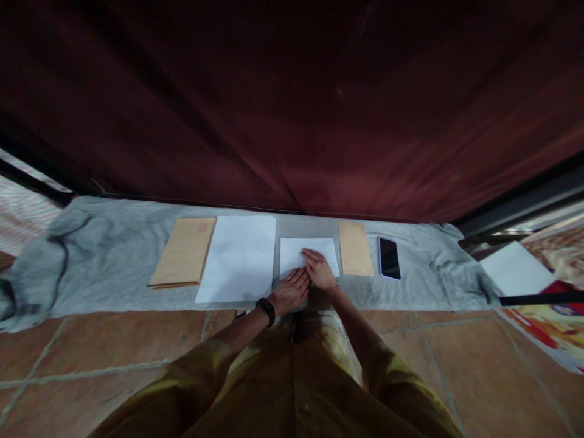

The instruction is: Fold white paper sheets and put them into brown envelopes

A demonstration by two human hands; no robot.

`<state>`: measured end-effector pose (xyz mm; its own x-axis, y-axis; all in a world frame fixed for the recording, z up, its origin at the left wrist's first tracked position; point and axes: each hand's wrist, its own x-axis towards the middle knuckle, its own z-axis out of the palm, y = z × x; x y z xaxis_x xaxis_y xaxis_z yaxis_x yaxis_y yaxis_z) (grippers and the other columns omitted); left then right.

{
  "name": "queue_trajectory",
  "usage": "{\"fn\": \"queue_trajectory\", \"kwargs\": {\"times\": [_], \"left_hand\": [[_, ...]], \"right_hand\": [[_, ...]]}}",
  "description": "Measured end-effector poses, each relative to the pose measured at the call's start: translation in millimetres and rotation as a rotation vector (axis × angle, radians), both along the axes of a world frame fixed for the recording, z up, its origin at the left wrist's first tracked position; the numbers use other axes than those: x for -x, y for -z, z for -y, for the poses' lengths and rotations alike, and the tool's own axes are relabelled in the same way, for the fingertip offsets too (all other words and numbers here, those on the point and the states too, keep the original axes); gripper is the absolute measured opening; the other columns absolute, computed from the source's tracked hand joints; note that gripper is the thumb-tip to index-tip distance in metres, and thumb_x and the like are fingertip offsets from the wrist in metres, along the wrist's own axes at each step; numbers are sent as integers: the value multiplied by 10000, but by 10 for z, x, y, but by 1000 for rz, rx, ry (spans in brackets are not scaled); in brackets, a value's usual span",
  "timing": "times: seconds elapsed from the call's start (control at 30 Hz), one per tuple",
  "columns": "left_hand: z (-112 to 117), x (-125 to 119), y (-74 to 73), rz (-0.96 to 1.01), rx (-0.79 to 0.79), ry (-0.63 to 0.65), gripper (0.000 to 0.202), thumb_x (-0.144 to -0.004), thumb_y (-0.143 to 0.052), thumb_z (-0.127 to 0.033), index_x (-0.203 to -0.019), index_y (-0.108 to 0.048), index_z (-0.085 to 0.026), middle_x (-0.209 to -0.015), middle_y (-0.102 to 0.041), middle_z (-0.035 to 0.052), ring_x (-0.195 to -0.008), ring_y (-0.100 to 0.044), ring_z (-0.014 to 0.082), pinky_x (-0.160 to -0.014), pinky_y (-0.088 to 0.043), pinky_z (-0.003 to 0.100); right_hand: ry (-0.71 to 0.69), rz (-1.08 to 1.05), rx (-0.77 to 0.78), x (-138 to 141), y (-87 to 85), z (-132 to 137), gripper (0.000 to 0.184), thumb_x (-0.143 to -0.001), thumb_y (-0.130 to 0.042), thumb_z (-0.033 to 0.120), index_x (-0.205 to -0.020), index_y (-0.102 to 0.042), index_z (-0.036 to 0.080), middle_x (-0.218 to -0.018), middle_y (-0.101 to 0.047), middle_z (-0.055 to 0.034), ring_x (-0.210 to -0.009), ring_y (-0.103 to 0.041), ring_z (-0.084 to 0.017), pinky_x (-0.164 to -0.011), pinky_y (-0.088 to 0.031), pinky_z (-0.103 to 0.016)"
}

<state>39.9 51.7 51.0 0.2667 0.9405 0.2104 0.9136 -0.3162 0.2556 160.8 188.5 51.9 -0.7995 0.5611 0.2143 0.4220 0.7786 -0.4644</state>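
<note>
In front of me a small white sheet of paper (292, 248), possibly folded, lies on the grey cloth (424, 261). My right hand (320, 272) lies flat on this sheet, fingers stretched toward the left. Just below and to its left, my left hand (291, 292) rests along the sheet's near edge with straight fingers, their tips by the right hand. A larger stack of white paper (241, 258) sits left of my hands, beside a pile of brown envelopes (185, 250). Right of the small sheet is another brown envelope (356, 249).
A phone (389, 258) with a dark screen lies right of the single envelope. Dark red fabric (292, 134) rises behind the cloth-covered surface. At the far right are a white panel (517, 267) and a colourful printed box (550, 331), above a tiled floor (456, 353).
</note>
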Motion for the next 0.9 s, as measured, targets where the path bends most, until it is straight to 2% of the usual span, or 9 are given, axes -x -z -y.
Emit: {"fn": "queue_trajectory", "kwargs": {"times": [0.3, 0.43, 0.6, 0.8, 0.9], "left_hand": [[13, -1, 11, -61, -83, -1, 455, -986, -402, -258, -1389, -538, -99, -1458, -561, 145, -1399, -473, 251, -1196, -329, 431], [13, -2, 1, -69, -79, -3, 455, -985, -393, -242, -1394, -533, -98, -1481, -536, 147, -1407, -462, 250, -1196, -325, 429], [11, 4, 0, -57, -79, 8, 470, -977, -408, -237, -1411, -516, -91, -1447, -567, 161, -1399, -471, 259, -1190, -333, 446], [-6, 14, 62, -49, -126, 10, 402, -964, -422, -236, -1268, -630, -75, -1288, -672, 192, -1296, -574, 280, -1138, -401, 471], [-14, 20, 75, -45, -147, 10, 397, -962, -421, -236, -1250, -643, -78, -1305, -664, 188, -1299, -572, 281, -1131, -413, 474]], "right_hand": [[6, 165, -118, 125, 66, -199, 467, -1023, -370, 178, -1480, -465, 188, -1561, -439, -93, -1456, -381, -198, -1252, -214, -460], [42, 172, -120, 163, 62, -249, 452, -1044, -351, 213, -1483, -459, 208, -1563, -439, -79, -1465, -366, -193, -1236, -240, -472], [101, 119, -97, 175, -3, -184, 452, -1043, -367, 250, -1472, -481, 163, -1542, -465, -104, -1456, -380, -204, -1220, -276, -445], [29, 70, -81, 78, 35, 40, 441, -1021, -401, 243, -1437, -532, 174, -1524, -494, -74, -1434, -408, -200, -1214, -298, -421], [42, 92, -91, 50, 79, 38, 451, -1018, -403, 230, -1450, -514, 164, -1541, -471, -80, -1442, -394, -210, -1208, -304, -430]]}}
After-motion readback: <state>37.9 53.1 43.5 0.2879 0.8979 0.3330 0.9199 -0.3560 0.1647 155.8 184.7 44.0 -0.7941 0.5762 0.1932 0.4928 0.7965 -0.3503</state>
